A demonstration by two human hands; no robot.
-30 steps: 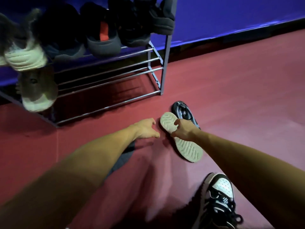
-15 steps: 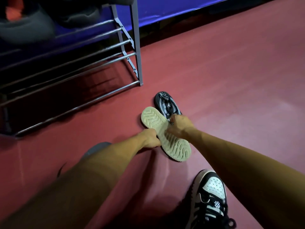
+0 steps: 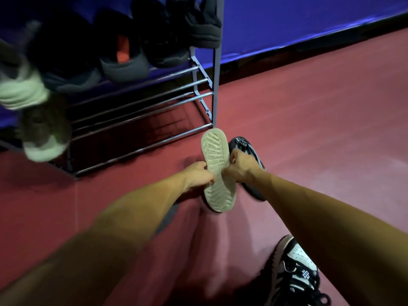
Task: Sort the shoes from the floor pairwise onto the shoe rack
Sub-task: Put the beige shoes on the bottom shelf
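- An upturned shoe (image 3: 217,173) is seen on the red floor (image 3: 320,133), pale ribbed sole facing up, toe pointed at the foot of the shoe rack's front right post. Whether it is lifted off the floor cannot be told.
- The left hand (image 3: 198,176) is held against the left edge of that sole at mid-length, with its fingers (image 3: 204,165) curled round the edge in a grip.
- A black shoe (image 3: 244,145) with white lettering is lying upright just beside the upturned one, on its right and touching it.
- The right hand (image 3: 241,165) is placed between the two shoes; its fingers (image 3: 234,154) are curled tight over the near edge of the black shoe, and the thumb is pressed close to the pale sole.
- The shoe rack (image 3: 141,100) is stood against the blue wall (image 3: 298,23); its lower chrome bars are bare at the right end.
- Several dark shoes (image 3: 125,62) are lined up along an upper tier, one with an orange lining.
- Two pale-toed shoes (image 3: 42,149) are kept at the rack's left end, one above the other, both blurred.
- A black-and-white sneaker (image 3: 295,272) is left on the floor near the lower right corner, well apart from the held pair and partly covered by the right forearm.
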